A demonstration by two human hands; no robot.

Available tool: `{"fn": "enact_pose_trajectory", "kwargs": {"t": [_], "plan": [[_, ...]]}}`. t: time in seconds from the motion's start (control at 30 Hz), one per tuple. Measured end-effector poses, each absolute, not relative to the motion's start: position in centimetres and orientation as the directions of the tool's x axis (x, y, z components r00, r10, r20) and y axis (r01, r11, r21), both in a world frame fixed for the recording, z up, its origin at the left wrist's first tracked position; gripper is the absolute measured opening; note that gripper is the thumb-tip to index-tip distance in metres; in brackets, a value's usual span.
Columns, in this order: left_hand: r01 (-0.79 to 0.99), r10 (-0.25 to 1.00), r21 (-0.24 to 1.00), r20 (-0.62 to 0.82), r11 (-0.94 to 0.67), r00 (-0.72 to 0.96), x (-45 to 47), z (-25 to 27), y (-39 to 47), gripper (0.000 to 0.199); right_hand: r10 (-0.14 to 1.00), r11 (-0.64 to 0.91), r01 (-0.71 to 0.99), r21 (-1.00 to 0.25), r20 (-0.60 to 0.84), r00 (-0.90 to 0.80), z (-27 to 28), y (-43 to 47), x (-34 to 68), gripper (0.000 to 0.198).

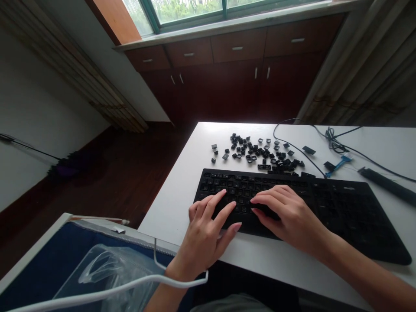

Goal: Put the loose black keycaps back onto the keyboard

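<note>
A black keyboard (360, 216) lies at a slant on the white table, its left part full of key positions, some apparently without caps. My left hand (208, 229) rests over its left end, fingers spread, index and middle fingertips touching the keys and thumb off the front edge. Over the middle of the keyboard, my right hand (286, 212) is bent with thumb and index fingertip close together at the keys. Whatever lies between those fingertips is too small and dark to make out. Behind the keyboard, loose black keycaps (250, 149) are scattered in a heap.
A black cable (334, 143) curls across the white table (172, 208). A blue tool (339, 165) and a long black strip (386, 186) lie at the right. Lower left, a clear plastic bag (120, 273) sits on dark blue fabric, with a white bar (107, 290) crossing before it.
</note>
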State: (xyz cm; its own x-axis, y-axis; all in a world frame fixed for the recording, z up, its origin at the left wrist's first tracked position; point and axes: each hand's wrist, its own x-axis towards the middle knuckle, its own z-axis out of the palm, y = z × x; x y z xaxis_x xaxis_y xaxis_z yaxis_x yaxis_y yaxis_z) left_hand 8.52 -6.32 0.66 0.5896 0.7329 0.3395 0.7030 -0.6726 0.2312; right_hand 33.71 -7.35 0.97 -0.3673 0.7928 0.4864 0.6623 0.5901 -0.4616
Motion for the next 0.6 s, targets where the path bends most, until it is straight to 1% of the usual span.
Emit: {"fn": "enact_pose_trajectory", "kwargs": {"t": [0.1,0.2,0.3,0.47,0.6], "plan": [[0.724,0.758,0.246,0.329,-0.644,0.563,8.4,0.5,-6.6,0.040,0.794,0.589,0.663,-0.461,0.481,-0.371,0.8,-7.5,33.6,0.026],[0.708,0.748,0.255,0.317,-0.659,0.583,8.2,0.4,-6.6,0.039,0.797,0.586,0.663,-0.466,0.478,-0.370,0.8,-7.5,33.5,0.026],[0.696,0.736,0.247,0.313,-0.674,0.601,8.2,0.5,-6.5,0.043,0.797,0.584,0.666,-0.464,0.485,-0.360,0.8,-7.4,33.5,0.026],[0.671,0.698,0.199,0.286,-0.714,0.657,8.8,0.8,-6.6,0.052,0.808,0.559,0.687,-0.465,0.492,-0.324,0.8,-7.4,33.4,0.026],[0.674,0.700,0.197,0.272,-0.712,0.660,9.3,0.9,-6.8,0.049,0.816,0.548,0.690,-0.474,0.484,-0.316,0.8,-7.5,33.4,0.027]]}}
